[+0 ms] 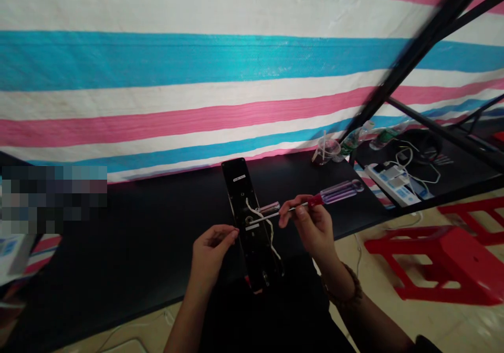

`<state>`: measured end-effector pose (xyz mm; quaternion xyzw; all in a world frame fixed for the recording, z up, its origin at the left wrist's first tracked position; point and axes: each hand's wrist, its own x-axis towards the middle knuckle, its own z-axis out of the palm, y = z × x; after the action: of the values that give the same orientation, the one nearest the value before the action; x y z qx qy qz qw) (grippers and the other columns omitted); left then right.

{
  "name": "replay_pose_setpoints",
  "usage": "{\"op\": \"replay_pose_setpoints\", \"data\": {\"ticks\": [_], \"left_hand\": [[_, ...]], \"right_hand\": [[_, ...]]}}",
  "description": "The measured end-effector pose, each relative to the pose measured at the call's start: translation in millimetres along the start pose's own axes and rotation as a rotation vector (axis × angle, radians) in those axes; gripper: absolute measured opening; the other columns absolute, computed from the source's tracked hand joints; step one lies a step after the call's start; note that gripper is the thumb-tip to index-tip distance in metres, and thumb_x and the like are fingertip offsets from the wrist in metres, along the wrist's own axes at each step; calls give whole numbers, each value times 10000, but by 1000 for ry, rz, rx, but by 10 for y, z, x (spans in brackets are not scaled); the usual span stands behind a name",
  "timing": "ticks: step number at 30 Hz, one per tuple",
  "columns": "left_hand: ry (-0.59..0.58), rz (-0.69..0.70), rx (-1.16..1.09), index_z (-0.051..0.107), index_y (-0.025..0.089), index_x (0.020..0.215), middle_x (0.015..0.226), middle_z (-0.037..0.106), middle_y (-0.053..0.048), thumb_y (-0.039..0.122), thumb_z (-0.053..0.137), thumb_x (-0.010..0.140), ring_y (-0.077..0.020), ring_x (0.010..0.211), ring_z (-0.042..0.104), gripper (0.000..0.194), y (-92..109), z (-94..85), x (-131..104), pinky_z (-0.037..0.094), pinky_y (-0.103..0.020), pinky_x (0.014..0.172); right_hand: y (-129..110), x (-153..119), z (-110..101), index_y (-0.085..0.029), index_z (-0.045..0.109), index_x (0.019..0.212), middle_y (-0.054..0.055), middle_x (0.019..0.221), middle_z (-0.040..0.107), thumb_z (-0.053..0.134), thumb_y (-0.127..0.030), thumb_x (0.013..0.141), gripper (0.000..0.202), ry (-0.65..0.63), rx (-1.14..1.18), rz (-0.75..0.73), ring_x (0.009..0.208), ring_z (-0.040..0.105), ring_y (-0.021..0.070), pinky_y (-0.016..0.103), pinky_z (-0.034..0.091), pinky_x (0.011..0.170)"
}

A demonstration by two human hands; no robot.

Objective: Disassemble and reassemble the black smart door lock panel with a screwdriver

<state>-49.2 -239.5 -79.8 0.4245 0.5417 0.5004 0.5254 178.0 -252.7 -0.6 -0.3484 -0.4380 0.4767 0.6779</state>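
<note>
Device panel: long black housing [258, 256] lying on the black table [149, 237], its near end toward the person; a white cable [271, 230] runs along its right side
Right hand: fingers [301, 210] of the right hand [313, 229] closed on the screwdriver [340, 192] around its red collar, the translucent purple handle pointing away to the right
Screwdriver tip: over a round fitting on the panel; contact cannot be told
Left hand: the left hand [209, 250] at the panel's left edge, thumb and forefinger together; whether anything is pinched cannot be told
Wrist: beaded bracelet [357, 289] on the right arm
Table's far edge: plastic cup [326, 152] with straw, before a striped tarpaulin [197, 59]
Right side: red stool [452, 258] on the floor
</note>
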Motion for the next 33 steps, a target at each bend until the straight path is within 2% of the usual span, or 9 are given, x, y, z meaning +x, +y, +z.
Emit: {"op": "replay_pose_setpoints", "data": {"ticks": [4, 10, 12, 14, 17, 22, 26, 30, 33], "left_hand": [[10, -101, -160, 743, 154, 766, 715, 741, -20, 271, 882, 603, -118, 646, 659, 243, -12, 114, -53, 520, -204, 630], [159, -351, -623, 719, 147, 677, 637, 719, -8, 174, 942, 445, -100, 589, 669, 323, 11, 321, -137, 551, -160, 576], [182, -441, -756, 719, 148, 678, 634, 711, -5, 124, 930, 466, -89, 578, 668, 300, -4, 386, -155, 550, -140, 557], [139, -513, -848, 721, 142, 692, 645, 706, -8, 90, 905, 523, -77, 571, 658, 255, -19, 435, -171, 536, -121, 528], [64, -560, -873, 717, 125, 706, 652, 700, -19, 74, 876, 594, -71, 557, 645, 201, -20, 467, -194, 513, -108, 491], [73, -538, -828, 712, 124, 721, 674, 719, -30, 91, 900, 579, -83, 575, 663, 238, 58, 447, -214, 535, -119, 517], [136, -486, -780, 699, 140, 702, 648, 710, -8, 116, 936, 514, -88, 586, 674, 303, 153, 418, -236, 557, -129, 554], [187, -320, -629, 694, 156, 658, 632, 696, 8, 205, 966, 453, -107, 616, 686, 344, 233, 357, -299, 587, -166, 617], [192, -112, -433, 720, 178, 666, 714, 725, -12, 245, 942, 503, -125, 658, 683, 282, 278, 295, -373, 578, -182, 609]], "right_hand": [[122, -68, 80, -232, 621, 986, 22, 890, 733, 610, -331, 981, 100, -24, 52, 68, 643, 695, 142, 346, 556, 731], [140, -142, 114, -226, 583, 977, 29, 877, 724, 597, -403, 976, 178, -9, -20, 73, 614, 675, 150, 365, 556, 735], [101, -146, 115, -224, 581, 966, 30, 864, 721, 586, -407, 980, 184, -24, -52, 57, 608, 672, 150, 370, 556, 743], [42, -144, 105, -225, 582, 958, 29, 854, 720, 554, -386, 999, 169, -71, -101, 44, 619, 673, 147, 361, 552, 751], [-66, -143, 86, -226, 591, 962, 38, 876, 717, 517, -357, 1019, 161, -166, -195, 36, 657, 680, 148, 326, 550, 714], [-183, -140, 115, -233, 580, 974, 35, 891, 720, 547, -369, 1005, 143, -181, -196, -8, 658, 684, 149, 321, 563, 703], [-156, -79, 146, -225, 586, 944, 32, 865, 727, 579, -383, 989, 164, -138, -78, 41, 635, 683, 150, 309, 557, 657], [-114, 8, 120, -218, 594, 922, 22, 834, 735, 646, -394, 948, 186, -10, 77, 122, 582, 663, 132, 289, 551, 620], [-150, 16, 105, -221, 607, 935, 12, 805, 733, 662, -373, 938, 161, 82, 116, 168, 571, 651, 125, 276, 549, 596]]}}
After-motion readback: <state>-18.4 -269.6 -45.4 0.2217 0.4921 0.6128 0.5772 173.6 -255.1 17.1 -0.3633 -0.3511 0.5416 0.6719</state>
